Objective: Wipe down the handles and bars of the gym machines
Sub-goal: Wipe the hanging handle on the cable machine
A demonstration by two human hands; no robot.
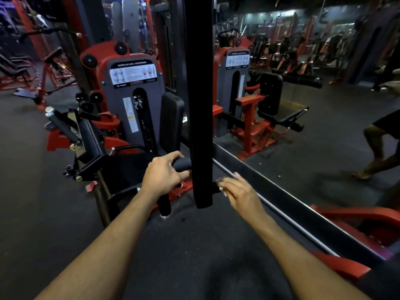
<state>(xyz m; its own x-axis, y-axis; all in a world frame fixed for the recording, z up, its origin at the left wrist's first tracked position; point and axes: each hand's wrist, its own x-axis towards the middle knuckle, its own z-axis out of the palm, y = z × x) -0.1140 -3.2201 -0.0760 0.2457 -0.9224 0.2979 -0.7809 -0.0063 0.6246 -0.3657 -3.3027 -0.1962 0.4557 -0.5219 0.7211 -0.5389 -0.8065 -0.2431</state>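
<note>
floor bare beneath our forearms | left hand grips machine handle | right hand spread, blurred, empty | risk: no cloth visible, handle stays unwiped

Both forearms bare, no sleeves; left hand and right hand ungloved, no rings

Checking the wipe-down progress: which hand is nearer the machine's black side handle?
Left. The left hand grips the black side handle. The right hand, blurred with fingers extended, is apart from it, beyond the black post.
</note>
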